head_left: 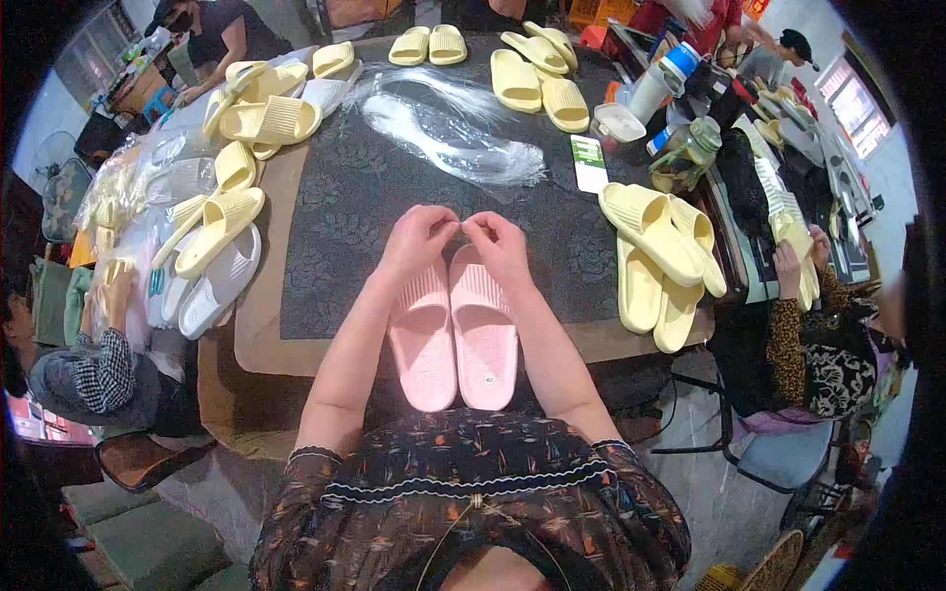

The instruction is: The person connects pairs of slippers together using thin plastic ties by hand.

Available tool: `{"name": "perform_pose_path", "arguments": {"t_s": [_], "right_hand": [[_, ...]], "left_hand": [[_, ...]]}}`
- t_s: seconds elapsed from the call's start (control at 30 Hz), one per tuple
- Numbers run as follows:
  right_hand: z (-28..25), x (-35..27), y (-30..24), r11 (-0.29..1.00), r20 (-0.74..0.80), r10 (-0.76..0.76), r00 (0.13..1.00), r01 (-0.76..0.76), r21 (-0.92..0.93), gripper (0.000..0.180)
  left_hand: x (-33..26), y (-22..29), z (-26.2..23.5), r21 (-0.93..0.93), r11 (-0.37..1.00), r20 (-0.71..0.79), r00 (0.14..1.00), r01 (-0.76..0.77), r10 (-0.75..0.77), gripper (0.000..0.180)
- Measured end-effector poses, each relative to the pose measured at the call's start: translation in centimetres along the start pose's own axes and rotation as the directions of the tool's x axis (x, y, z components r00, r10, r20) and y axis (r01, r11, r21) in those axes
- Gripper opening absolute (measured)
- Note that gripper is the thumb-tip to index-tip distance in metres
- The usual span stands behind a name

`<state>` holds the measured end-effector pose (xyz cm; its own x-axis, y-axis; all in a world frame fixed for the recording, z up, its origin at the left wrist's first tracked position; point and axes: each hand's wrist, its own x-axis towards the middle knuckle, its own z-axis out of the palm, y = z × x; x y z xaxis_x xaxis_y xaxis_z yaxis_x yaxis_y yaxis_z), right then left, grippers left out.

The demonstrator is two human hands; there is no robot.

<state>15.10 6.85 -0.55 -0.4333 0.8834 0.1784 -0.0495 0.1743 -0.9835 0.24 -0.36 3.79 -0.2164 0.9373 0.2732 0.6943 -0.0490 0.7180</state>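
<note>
Two pink slides (pixel 453 335) lay side by side on the dark mat (pixel 335 207), long axis running from the person toward the far edge. Both hands met at the far toe ends, equally near. The left hand (pixel 419 239) and right hand (pixel 500 244) pinched something small between fingertips, too small to tell.

Left hand (pixel 419 239), right hand (pixel 501 244) touching pink slippers (pixel 453 335), dark table (pixel 355 197)
</note>
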Motion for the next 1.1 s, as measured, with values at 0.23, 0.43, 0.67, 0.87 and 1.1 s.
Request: {"name": "perform_pose_path", "arguments": {"t_s": [0.23, 0.43, 0.67, 0.87, 1.1], "right_hand": [[-0.1, 0.0, -0.7, 1.000, -0.042, 0.016, 0.999, -0.017, -0.015, 0.013], [-0.1, 0.0, -0.5, 0.993, 0.042, 0.041, 0.998, -0.036, -0.116, 0.017], [0.1, 0.2, 0.0, 0.997, -0.001, -0.003, 1.000, 0.003, -0.082, 0.017], [0.3, 0.0, -0.2, 0.997, 0.126, 0.020, 0.992, -0.011, -0.070, 0.014], [0.4, -0.2, -1.3, 0.995, 0.101, 0.090, 0.991, -0.093, 0.027, 0.016]], "left_hand": [[-0.9, -2.7, 1.2, -0.369, 0.892, 0.081, 0.965, 0.260, -0.248, 0.017], [-0.9, -2.7, 1.7, -0.387, 0.907, 0.031, 0.985, 0.169, -0.171, 0.019], [-1.0, -4.0, 1.3, -0.551, 0.784, 0.101, 0.955, 0.288, -0.280, 0.016], [-1.2, -3.8, 1.8, -0.493, 0.856, 0.066, 0.988, 0.154, -0.140, 0.016], [-1.2, -4.1, 1.9, -0.515, 0.842, 0.016, 0.984, 0.162, -0.179, 0.016]]}}
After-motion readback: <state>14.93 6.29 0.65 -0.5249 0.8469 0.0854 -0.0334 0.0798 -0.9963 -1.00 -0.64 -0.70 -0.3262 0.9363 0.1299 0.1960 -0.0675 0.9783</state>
